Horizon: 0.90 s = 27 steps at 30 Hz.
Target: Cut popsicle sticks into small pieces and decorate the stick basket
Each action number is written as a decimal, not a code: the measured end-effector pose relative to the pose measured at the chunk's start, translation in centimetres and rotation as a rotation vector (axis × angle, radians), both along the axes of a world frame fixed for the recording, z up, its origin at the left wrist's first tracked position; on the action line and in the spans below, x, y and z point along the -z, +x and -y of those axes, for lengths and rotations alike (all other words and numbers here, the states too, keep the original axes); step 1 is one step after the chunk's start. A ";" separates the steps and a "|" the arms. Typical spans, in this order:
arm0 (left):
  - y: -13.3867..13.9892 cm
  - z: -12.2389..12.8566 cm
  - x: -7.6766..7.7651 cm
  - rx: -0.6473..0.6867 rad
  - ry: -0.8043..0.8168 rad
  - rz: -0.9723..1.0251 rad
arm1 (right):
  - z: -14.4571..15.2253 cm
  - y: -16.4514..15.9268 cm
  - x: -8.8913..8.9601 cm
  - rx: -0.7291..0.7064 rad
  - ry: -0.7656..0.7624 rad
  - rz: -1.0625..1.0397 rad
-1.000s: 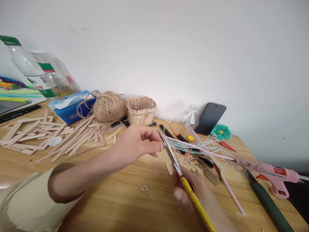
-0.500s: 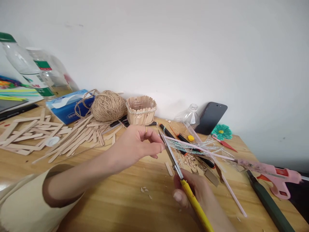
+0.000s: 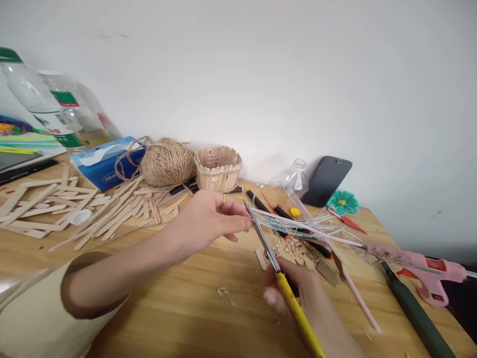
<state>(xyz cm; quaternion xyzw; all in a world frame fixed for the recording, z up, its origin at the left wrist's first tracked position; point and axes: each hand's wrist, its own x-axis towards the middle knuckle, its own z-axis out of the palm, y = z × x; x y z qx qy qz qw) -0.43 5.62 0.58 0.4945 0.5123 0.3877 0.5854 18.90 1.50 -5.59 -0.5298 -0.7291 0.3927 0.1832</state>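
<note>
My left hand (image 3: 212,221) is closed in a pinch in the middle of the view, with a ring on one finger. Whatever lies between its fingertips is hidden or too small to make out. My right hand (image 3: 311,293) grips scissors (image 3: 265,241) with yellow handles, pointing up and to the left. The blades look nearly closed, and their tips are right beside my left fingertips. Behind my left hand stands a small basket (image 3: 219,176) of wooden sticks with a beaded trim. Wood chips (image 3: 294,248) lie beyond the blades.
Wooden craft sticks (image 3: 40,206), a twine ball (image 3: 166,161) and a blue tissue pack (image 3: 108,166) are at left. To the right are a dark phone (image 3: 326,181), a teal flower (image 3: 343,202), beaded strands (image 3: 294,226), a pink glue gun (image 3: 413,266) and a dark green tool (image 3: 415,308).
Both hands and the scissors have shifted slightly left and up. My left hand keeps its pinch and the right keeps its grip; the things on the table lie as before.
</note>
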 end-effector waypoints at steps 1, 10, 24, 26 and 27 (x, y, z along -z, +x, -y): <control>0.0 0.0 0.1 -0.003 -0.001 0.005 | 0.0 0.0 -0.1 -0.018 -0.013 -0.013; 0.1 0.0 0.2 -0.001 -0.017 0.011 | 0.0 0.0 -1.5 -0.103 -0.118 -0.113; 0.1 0.1 0.2 0.001 -0.022 -0.004 | 0.3 -0.3 0.1 0.005 -0.013 -0.059; 0.1 0.2 0.2 0.001 -0.021 0.001 | 0.4 -0.4 0.1 0.016 0.002 -0.043; 0.1 0.2 0.2 -0.001 -0.022 0.004 | 0.4 -0.4 0.1 0.020 0.005 -0.041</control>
